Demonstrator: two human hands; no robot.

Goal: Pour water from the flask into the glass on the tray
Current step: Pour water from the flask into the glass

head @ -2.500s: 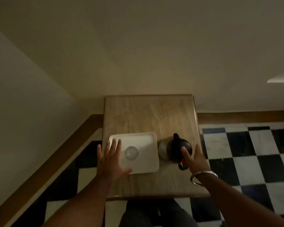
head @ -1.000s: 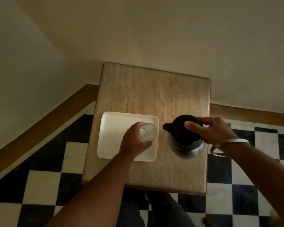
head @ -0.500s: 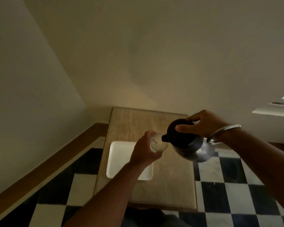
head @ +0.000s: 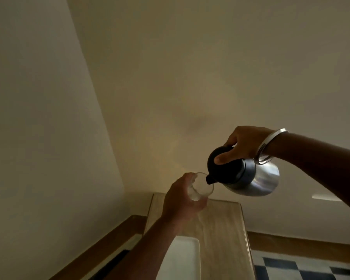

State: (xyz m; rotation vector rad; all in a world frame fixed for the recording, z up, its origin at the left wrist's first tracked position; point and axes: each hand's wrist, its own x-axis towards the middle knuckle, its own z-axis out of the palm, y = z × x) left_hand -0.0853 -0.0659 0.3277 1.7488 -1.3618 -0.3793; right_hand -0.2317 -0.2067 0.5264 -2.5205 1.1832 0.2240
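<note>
Since half a second ago both hands have risen well clear of the table (head: 220, 229), and the flask (head: 245, 174) has tipped further, so its spout now sits right at the rim of the glass (head: 201, 187), which is held in the air and no longer stands on the white tray (head: 182, 257) at about 6 o'clock below it. The coming move turns on one relation: the glass lies at 9 o'clock from the flask, just under the spout, and the flask's long axis leans from its steel base at 3 o'clock down to the black lid and spout at 9 o'clock. The left hand (head: 180, 201) is the nearer one to the glass; it is closed around the glass's side, mouth up and slightly tilted toward the spout. The right hand (head: 245, 144) is closed over the flask's handle and top, its thumb pressed on the black lid, a metal bangle (head: 271, 142) on that wrist. Whether water is running yet cannot be told in this dim light; the pour looks to be just at its start, and keeping spout over rim matters most
</note>
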